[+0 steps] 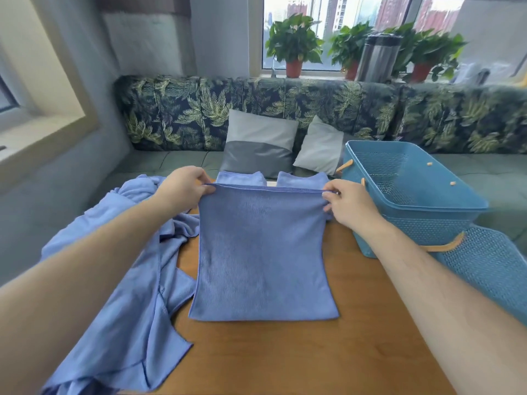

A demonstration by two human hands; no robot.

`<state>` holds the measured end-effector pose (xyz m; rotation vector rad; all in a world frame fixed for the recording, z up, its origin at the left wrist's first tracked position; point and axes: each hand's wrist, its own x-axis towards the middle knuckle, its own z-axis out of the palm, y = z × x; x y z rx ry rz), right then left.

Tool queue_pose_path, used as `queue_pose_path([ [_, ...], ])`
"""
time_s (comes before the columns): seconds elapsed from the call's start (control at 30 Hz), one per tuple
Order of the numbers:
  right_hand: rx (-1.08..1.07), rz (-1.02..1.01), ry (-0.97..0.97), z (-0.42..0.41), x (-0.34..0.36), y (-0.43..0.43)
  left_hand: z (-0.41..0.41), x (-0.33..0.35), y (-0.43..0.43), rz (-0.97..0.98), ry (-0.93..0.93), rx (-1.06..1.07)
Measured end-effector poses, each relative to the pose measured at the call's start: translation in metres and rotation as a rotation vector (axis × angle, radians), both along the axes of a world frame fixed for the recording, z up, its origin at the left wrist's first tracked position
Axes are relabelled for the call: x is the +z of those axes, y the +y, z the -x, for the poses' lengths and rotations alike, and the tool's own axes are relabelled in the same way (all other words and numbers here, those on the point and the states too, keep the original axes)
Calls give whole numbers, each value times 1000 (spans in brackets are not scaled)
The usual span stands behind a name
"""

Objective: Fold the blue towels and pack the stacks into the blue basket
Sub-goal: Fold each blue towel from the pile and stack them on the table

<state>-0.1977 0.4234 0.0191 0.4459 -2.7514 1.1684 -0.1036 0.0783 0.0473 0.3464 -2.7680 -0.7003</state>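
Observation:
A blue towel [262, 252] lies folded in half on the wooden table [299, 357], its far edge lifted. My left hand [182, 189] pinches the far left corner and my right hand [348, 203] pinches the far right corner. Behind it sit two folded towel stacks, the left stack [241, 178] and the right stack [302, 179]. A heap of unfolded blue towels [119, 280] covers the table's left side. The blue basket [410, 195] stands empty at the right, beside my right hand.
The basket's perforated lid [490, 266] lies at the table's right edge, by the basket. A leaf-patterned sofa [256, 109] with two grey and white cushions [259, 141] runs behind the table. Potted plants [293, 44] and a metal flask [376, 58] stand on the windowsill.

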Motion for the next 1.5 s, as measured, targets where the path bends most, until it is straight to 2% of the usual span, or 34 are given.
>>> queue_pose_path([
  [0.13, 28, 43, 38, -24, -14, 8, -34, -10, 10, -194, 64, 29],
  [0.27, 46, 22, 109, -68, -49, 24, -83, -51, 17, -235, 81, 64],
  [0.37, 78, 18, 135, -104, -82, 40, -124, -93, 32, -299, 135, -1],
  [0.47, 126, -15, 132, -137, -117, 56, -162, -130, 49, -257, 159, -90],
  [0.7, 165, -21, 130, -172, -156, 70, -199, -170, 63, -147, 111, -84],
  [0.97, 100, -138, 191, -184, -157, 66, -204, -180, 69, 101, 160, -74],
  [1.1, 101, -283, 208, -188, -158, 64, -203, -179, 70, 203, 166, -54],
  [1.27, 128, -386, 180, -193, -158, 74, -204, -180, 67, 253, 196, -32],
  [1.37, 85, -405, 158, -196, -153, 68, -197, -180, 72, 363, 200, 18],
  [1.5, 40, -392, 199, -190, -138, 34, -159, -165, 84, 377, 189, -42],
])
